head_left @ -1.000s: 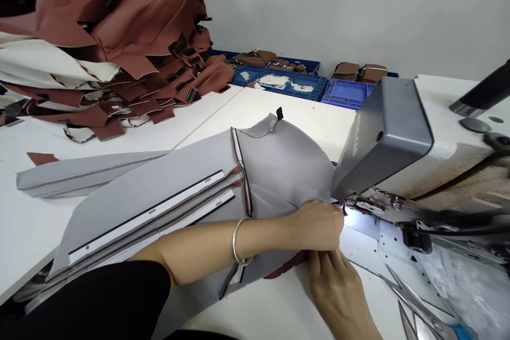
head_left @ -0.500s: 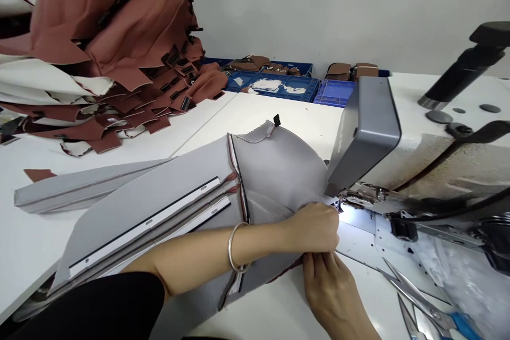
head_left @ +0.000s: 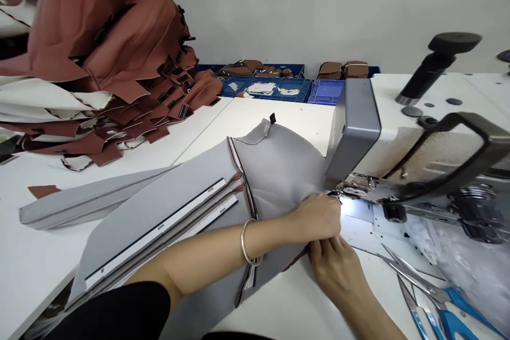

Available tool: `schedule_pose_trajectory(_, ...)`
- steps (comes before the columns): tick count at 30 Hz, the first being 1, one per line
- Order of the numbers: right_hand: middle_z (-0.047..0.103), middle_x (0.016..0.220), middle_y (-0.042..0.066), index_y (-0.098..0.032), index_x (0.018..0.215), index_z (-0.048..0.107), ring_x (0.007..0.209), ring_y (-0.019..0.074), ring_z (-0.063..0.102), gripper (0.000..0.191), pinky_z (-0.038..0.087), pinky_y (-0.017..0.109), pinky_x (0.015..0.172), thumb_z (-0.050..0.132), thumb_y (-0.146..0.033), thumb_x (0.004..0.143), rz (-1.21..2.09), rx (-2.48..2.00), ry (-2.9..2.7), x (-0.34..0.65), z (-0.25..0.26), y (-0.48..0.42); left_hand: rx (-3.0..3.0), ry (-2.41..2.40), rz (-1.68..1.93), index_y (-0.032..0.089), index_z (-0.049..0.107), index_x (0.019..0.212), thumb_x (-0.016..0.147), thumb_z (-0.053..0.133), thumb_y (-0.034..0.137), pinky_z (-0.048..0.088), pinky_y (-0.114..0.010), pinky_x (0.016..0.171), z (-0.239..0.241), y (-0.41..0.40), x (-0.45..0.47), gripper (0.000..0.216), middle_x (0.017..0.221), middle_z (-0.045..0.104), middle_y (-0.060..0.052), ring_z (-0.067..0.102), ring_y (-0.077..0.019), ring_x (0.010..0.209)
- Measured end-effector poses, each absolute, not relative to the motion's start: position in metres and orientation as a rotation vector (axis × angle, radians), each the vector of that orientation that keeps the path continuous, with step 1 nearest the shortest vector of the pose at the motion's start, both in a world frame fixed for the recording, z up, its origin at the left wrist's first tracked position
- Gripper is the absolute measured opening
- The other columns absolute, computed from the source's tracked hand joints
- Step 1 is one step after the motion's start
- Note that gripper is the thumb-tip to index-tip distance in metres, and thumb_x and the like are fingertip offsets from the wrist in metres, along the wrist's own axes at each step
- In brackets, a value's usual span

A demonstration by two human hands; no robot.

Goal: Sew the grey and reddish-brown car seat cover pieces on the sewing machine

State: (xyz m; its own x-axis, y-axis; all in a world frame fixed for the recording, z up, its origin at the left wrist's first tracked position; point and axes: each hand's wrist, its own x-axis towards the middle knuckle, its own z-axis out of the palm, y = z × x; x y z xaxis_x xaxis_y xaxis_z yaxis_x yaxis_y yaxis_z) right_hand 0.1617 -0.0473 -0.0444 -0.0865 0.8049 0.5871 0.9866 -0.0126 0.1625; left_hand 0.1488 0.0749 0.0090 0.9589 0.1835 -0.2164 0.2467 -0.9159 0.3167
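Vs. ~1 s ago: grey cloth sits slightly nearer sewing mach.; prob. fed in a bit, i.e. work advancing. Cloth lies on surface, edge by mach. L hand: grip closed on cloth. R hand: fingertips hidden, grip can't tell. Count: 2 hands, 1 mach., 2 long white strips, 1 bracelet, min. 2 prs scissors.
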Motion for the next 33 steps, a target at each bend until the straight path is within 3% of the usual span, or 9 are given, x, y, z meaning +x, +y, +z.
schedule_pose_trajectory(4,0.06,0.069,0.019,-0.002,0.081,0.064,0.059,0.0233,0.053,0.023,0.042,0.037,0.054,0.042,-0.003,0.074,-0.898,-1.958,-1.987,0.141,-0.042,-0.039,2.775,0.321,-0.513,0.012,0.062,0.082,0.069,0.051,0.014,0.048,-0.031,0.066,0.03,0.069,0.149,0.017,0.086,0.064,-0.012,0.061,-0.0221,0.079)
schedule_pose_trajectory(9,0.054,0.05,0.014,-0.008,0.057,0.061,0.048,0.021,0.049,0.016,0.04,0.036,0.049,0.049,-0.002,0.065,-0.865,-2.106,-1.968,0.103,-0.04,-0.02,2.9,0.202,-0.687,0.016,0.058,0.111,0.07,0.056,0.026,0.043,-0.047,0.087,0.051,0.073,0.134,0.042,0.128,0.048,-0.016,0.052,-0.0303,0.105)
schedule_pose_trajectory(13,0.063,0.077,0.028,0.002,0.081,0.066,0.073,0.0337,0.062,0.024,0.047,0.05,0.067,0.048,-0.004,0.067,-0.906,-2.131,-1.919,0.101,-0.046,-0.037,2.895,0.201,-0.803,0.022,0.057,0.117,0.067,0.059,0.033,0.04,-0.046,0.092,0.063,0.096,0.127,0.051,0.14,0.037,-0.012,0.046,-0.0316,0.114)
schedule_pose_trajectory(16,0.062,0.099,0.03,0.005,0.092,0.064,0.098,0.0356,0.059,0.031,0.044,0.05,0.085,0.045,-0.005,0.069,-0.891,-2.013,-1.907,0.112,-0.053,-0.061,2.926,0.201,-0.792,0.02,0.061,0.112,0.072,0.053,0.026,0.046,-0.037,0.083,0.071,0.105,0.126,0.041,0.13,0.048,-0.013,0.053,-0.0272,0.104)
schedule_pose_trajectory(19,0.059,0.104,0.032,0.007,0.095,0.063,0.104,0.0373,0.056,0.034,0.044,0.05,0.087,0.044,-0.005,0.069,-0.805,-1.952,-1.874,0.116,-0.055,-0.07,2.992,0.145,-0.696,0.014,0.065,0.1,0.075,0.051,0.024,0.047,-0.034,0.074,0.068,0.093,0.123,0.031,0.116,0.055,-0.016,0.056,-0.0257,0.093)
schedule_pose_trajectory(21,0.06,0.097,0.033,0.004,0.086,0.066,0.095,0.038,0.058,0.03,0.044,0.053,0.083,0.044,-0.005,0.066,-0.745,-1.933,-1.866,0.112,-0.053,-0.066,3.019,0.106,-0.63,0.01,0.066,0.09,0.077,0.051,0.02,0.047,-0.031,0.069,0.06,0.077,0.12,0.023,0.104,0.058,-0.018,0.056,-0.0247,0.089)
schedule_pose_trajectory(23,0.062,0.073,0.026,-0.005,0.064,0.065,0.075,0.0339,0.06,0.02,0.045,0.052,0.075,0.045,-0.005,0.061,-0.68,-1.913,-1.881,0.108,-0.049,-0.059,3.012,0.063,-0.608,0.01,0.066,0.084,0.077,0.05,0.015,0.045,-0.028,0.063,0.051,0.063,0.119,0.018,0.094,0.059,-0.016,0.056,-0.0223,0.083)
schedule_pose_trajectory(26,0.049,0.044,0.013,-0.015,0.042,0.053,0.053,0.0264,0.053,0.016,0.045,0.047,0.063,0.046,-0.006,0.053,-0.617,-1.894,-1.911,0.105,-0.046,-0.053,2.993,0.071,-0.608,0.011,0.066,0.081,0.074,0.05,0.01,0.042,-0.027,0.054,0.039,0.054,0.12,0.017,0.088,0.059,-0.012,0.057,-0.0192,0.072)
schedule_pose_trajectory(33,0.054,0.055,0.016,-0.014,0.048,0.057,0.061,0.0296,0.053,0.017,0.042,0.047,0.063,0.045,-0.005,0.056,-0.622,-1.857,-1.893,0.113,-0.051,-0.054,2.999,0.033,-0.452,0.011,0.063,0.082,0.082,0.045,0.015,0.04,-0.028,0.054,0.021,0.065,0.124,0.019,0.085,0.059,-0.011,0.054,-0.0164,0.064)
